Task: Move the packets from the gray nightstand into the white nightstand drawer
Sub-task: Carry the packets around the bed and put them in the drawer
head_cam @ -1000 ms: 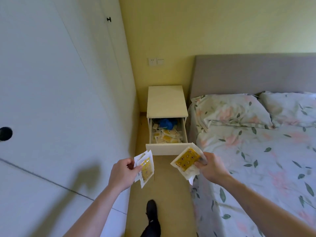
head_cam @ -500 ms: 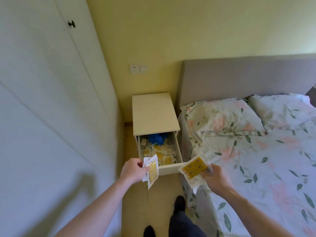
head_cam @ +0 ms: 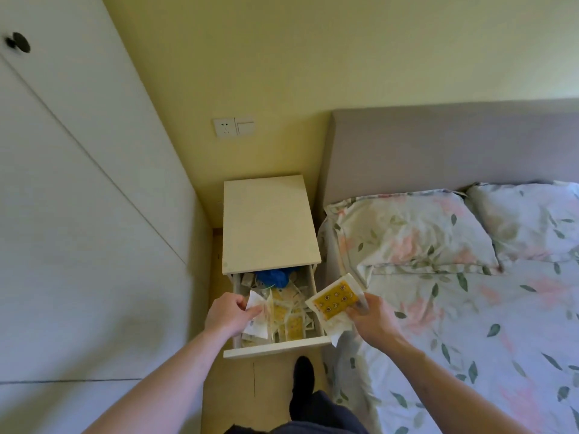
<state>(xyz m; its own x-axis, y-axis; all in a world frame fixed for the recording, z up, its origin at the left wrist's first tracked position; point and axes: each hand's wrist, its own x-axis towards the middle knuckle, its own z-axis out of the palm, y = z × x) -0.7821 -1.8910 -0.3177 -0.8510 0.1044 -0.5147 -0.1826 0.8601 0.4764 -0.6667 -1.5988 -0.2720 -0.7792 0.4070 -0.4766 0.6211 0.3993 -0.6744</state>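
Note:
The white nightstand (head_cam: 269,223) stands between the wardrobe and the bed, its top drawer (head_cam: 275,349) pulled open. Several white-and-yellow packets (head_cam: 289,321) and a blue thing (head_cam: 274,276) lie inside it. My left hand (head_cam: 230,314) grips a small bunch of white packets (head_cam: 258,317) over the drawer's left side. My right hand (head_cam: 371,317) holds a stack of packets (head_cam: 336,300) with a yellow patterned face, just past the drawer's right edge and above the bed's side. The gray nightstand is out of view.
White wardrobe doors (head_cam: 78,214) with a black knob (head_cam: 18,42) fill the left. A bed (head_cam: 470,308) with floral sheets, two pillows and a grey headboard (head_cam: 454,148) lies on the right. A wall socket (head_cam: 233,127) sits above the nightstand. My dark-socked foot (head_cam: 302,375) stands on the narrow floor strip.
I have stepped closer to the nightstand. Both hands moved forward with their packets; the left one now hangs over the open drawer and the right one sits beside its right edge.

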